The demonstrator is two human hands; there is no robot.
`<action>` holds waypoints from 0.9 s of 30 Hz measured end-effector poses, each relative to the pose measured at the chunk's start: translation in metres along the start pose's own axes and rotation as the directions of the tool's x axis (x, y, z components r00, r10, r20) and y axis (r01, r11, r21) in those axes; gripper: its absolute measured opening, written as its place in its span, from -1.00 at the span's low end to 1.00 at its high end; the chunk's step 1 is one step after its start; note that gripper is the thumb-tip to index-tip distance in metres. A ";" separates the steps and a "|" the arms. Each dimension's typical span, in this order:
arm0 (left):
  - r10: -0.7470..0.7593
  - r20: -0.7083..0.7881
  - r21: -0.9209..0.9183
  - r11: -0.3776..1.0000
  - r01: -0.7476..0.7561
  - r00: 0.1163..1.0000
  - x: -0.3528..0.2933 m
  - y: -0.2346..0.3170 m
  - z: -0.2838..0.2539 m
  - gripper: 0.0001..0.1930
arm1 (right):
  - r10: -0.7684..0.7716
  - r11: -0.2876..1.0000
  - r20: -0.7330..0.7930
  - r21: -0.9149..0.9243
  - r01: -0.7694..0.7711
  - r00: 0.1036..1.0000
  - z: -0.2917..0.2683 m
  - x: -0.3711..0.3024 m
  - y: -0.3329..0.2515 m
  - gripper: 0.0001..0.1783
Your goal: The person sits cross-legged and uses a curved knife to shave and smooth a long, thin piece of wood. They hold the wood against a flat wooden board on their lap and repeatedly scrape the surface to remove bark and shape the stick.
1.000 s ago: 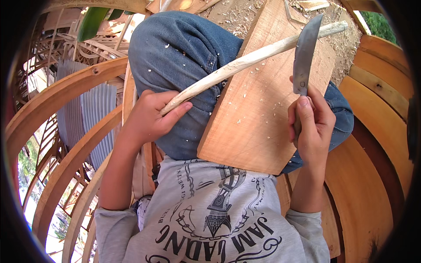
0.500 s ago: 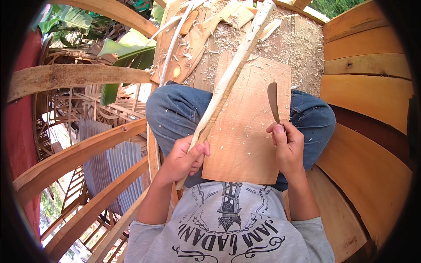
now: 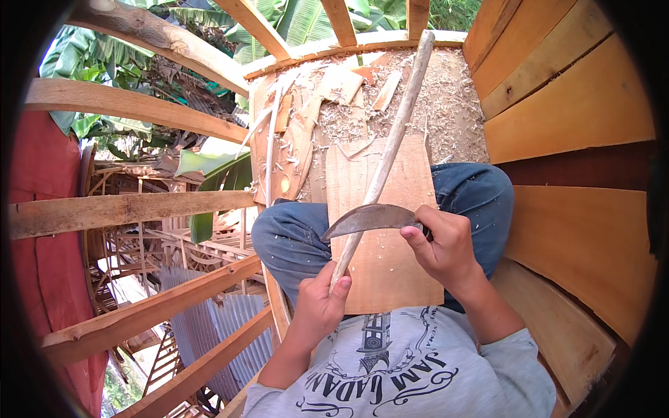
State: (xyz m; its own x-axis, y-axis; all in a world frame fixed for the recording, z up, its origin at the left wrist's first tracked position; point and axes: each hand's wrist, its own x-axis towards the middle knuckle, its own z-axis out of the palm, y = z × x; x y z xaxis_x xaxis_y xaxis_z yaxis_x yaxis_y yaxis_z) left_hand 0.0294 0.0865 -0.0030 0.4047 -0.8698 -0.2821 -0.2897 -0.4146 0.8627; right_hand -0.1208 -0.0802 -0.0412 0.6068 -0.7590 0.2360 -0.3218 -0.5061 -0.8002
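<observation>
Left grip: our left hand (image 3: 320, 306) is clamped around the near end of a long stick (image 3: 397, 136); thumb lies against its side.
Right grip: our right hand (image 3: 446, 247) is clamped on a knife (image 3: 369, 219); the fingers hide most of its handle, thumb just below the blade's root.
Stick: runs away from the left grip, leaning right; far end is well beyond both grips.
Blade: dark, curved, reaches left from the right grip and crosses over the stick just beyond the left grip. Touching or not: we can't tell.
In the way: the blade hides a short length of stick from us; the stick covers a strip of the board behind it.
Board: flat wooden board (image 3: 397, 282) on our lap, under and between the grips, few chips on top.
Body: blue jeans (image 3: 481, 202) on both sides of the board; grey shirt (image 3: 453, 376) on the near side of the grips.
Beyond grips: pale shavings (image 3: 449, 118), a loose offcut (image 3: 387, 90), a thin wood strip (image 3: 270, 150) to the left.
Right of right grip: plank wall (image 3: 568, 125), past our knee.
Left of left grip: wooden rails (image 3: 153, 304), corrugated sheets (image 3: 237, 310), red panel (image 3: 45, 167) farthest out.
Farthest ahead: green leaves (image 3: 310, 28) behind the railing.
</observation>
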 end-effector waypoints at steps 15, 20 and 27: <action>0.050 0.077 -0.104 0.994 -0.042 0.996 -0.022 -0.011 -0.002 -0.72 | -0.096 0.977 -0.102 -0.199 0.074 0.990 0.002 0.027 0.010 -0.23; 0.059 0.002 0.031 0.998 -0.059 0.998 -0.031 -0.003 -0.003 -0.75 | -0.101 0.962 -0.097 -0.262 0.073 0.990 -0.001 0.034 0.008 -0.19; -0.044 0.062 -0.057 0.997 0.047 0.997 -0.046 -0.007 0.001 -0.77 | 0.122 0.920 -0.351 -0.311 -0.239 0.928 -0.013 0.054 0.045 -0.20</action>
State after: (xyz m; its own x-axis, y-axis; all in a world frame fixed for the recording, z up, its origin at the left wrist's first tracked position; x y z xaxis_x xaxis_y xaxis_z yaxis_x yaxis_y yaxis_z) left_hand 0.0117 0.1290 0.0031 0.3622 -0.8658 -0.3451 -0.2205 -0.4393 0.8708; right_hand -0.1116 -0.1488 -0.0572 0.2687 -0.9102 0.3152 -0.6668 -0.4119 -0.6210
